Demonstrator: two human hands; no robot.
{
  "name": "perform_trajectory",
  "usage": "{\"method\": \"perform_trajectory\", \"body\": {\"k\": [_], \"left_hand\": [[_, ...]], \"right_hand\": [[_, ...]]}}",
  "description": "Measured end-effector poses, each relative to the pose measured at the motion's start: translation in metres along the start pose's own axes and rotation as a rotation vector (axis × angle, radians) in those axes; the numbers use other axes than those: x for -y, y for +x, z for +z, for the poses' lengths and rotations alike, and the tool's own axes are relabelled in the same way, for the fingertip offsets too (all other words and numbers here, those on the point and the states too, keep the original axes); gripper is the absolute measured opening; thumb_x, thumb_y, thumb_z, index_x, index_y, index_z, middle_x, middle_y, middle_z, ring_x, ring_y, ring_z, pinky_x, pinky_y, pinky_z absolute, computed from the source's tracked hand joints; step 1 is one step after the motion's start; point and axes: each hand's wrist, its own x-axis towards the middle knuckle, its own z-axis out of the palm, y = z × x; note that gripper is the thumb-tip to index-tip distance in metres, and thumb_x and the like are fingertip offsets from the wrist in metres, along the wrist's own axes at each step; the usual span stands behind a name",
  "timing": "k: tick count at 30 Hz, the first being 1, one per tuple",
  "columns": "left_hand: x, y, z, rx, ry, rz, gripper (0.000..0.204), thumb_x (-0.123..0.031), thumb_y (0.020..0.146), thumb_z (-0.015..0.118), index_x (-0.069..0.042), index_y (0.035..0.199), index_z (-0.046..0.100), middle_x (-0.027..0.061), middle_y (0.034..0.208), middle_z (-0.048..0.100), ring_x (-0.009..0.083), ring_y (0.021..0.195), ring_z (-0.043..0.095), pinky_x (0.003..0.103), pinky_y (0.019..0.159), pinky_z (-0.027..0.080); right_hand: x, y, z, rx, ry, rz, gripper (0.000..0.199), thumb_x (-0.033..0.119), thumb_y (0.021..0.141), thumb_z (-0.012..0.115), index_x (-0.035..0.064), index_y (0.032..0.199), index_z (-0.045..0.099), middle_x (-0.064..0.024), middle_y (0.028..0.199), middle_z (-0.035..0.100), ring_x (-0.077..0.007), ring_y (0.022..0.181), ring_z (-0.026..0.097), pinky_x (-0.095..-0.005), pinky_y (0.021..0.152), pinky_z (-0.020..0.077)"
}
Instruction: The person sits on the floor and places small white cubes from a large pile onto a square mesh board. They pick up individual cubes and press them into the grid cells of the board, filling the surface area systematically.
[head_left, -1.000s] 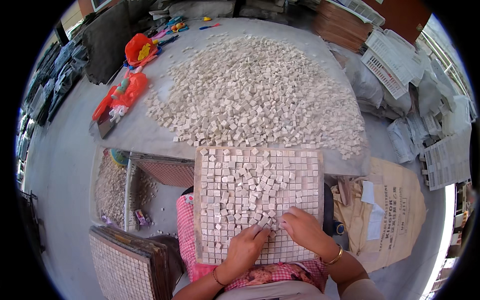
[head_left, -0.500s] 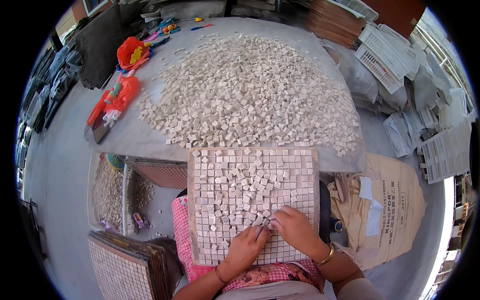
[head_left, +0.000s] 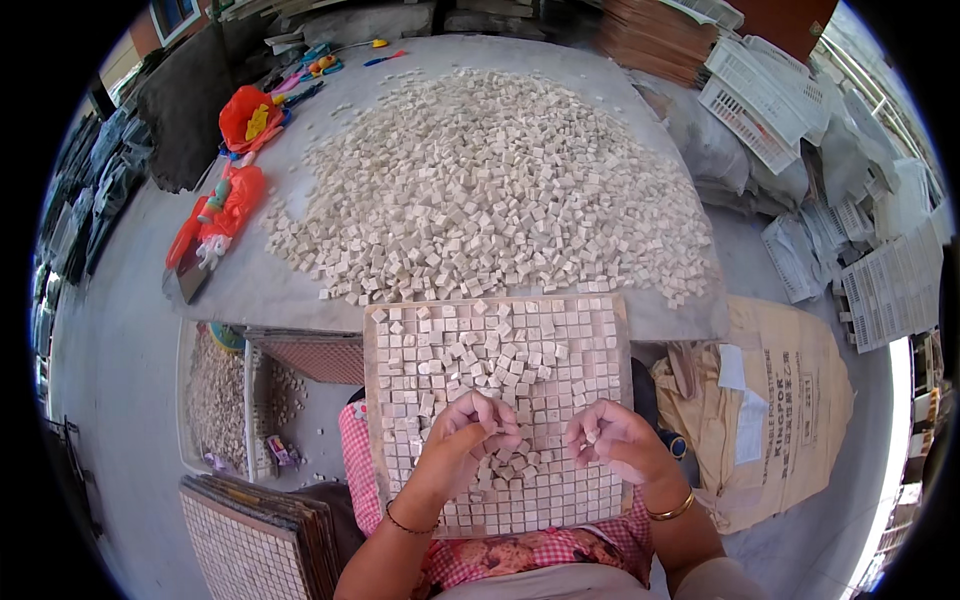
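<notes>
A square gridded board (head_left: 371, 420) rests across my lap, many of its cells filled with small pale stone tiles. Loose tiles (head_left: 490, 355) lie heaped on its upper middle, and a smaller cluster (head_left: 515, 465) sits lower down between my hands. Above the board my left hand (head_left: 465, 445) is closed, fingers curled in toward the thumb; what the fingertips hold is too small to make out. To its right, my right hand (head_left: 622, 445) pinches a small stone tile (head_left: 591, 436) between thumb and fingers, raised off the board.
Beyond the board a grey table (head_left: 225, 290) carries a broad pile of stone tiles (head_left: 500, 190). Red plastic bags (head_left: 235, 195) lie at its left. Stacked boards (head_left: 245, 540) and a tile-filled crate (head_left: 185, 400) stand left; a tan sack (head_left: 790, 420) lies right.
Both hands have lifted from the lower middle of the board and moved apart, the left one leftward and up, the right one slightly rightward. Some loose tiles at the lower middle have shifted.
</notes>
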Motion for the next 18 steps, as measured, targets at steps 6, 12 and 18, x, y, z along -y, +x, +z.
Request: {"method": "perform_trajectory", "body": {"k": [6, 12, 18], "left_hand": [[0.005, 0.019, 0.0, -0.09, 0.475, 0.117, 0.004, -0.004, 0.086, 0.058, -0.007, 0.087, 0.055, 0.0015, 0.087, 0.059, 0.0119, 0.075, 0.057, 0.027, 0.067, 0.047], [0.015, 0.035, 0.002, -0.031, 1.453, 0.687, 0.023, 0.003, 0.074, 0.066, -0.003, 0.096, 0.065, 0.0091, 0.082, 0.06, 0.026, 0.069, 0.058, 0.032, 0.062, 0.049], [0.015, 0.043, 0.007, 0.041, 1.803, 0.749, 0.021, -0.002, 0.075, 0.063, -0.003, 0.096, 0.064, 0.0099, 0.087, 0.06, 0.0289, 0.076, 0.06, 0.037, 0.064, 0.05]], "right_hand": [[0.003, 0.028, -0.005, -0.047, -1.034, -0.159, 0.023, 0.012, 0.085, 0.065, 0.0054, 0.107, 0.064, -0.0036, 0.084, 0.06, -0.018, 0.07, 0.06, -0.032, 0.061, 0.0486], [-0.021, 0.047, 0.008, -0.283, -1.346, -0.511, 0.021, 0.012, 0.081, 0.068, 0.0079, 0.102, 0.067, -0.01, 0.079, 0.058, -0.0295, 0.069, 0.06, -0.0366, 0.061, 0.0492], [-0.024, 0.054, 0.002, -0.317, -1.421, -0.508, 0.01, 0.012, 0.08, 0.066, 0.0074, 0.089, 0.064, -0.0083, 0.075, 0.054, -0.0286, 0.067, 0.059, -0.0383, 0.058, 0.0482]]}}
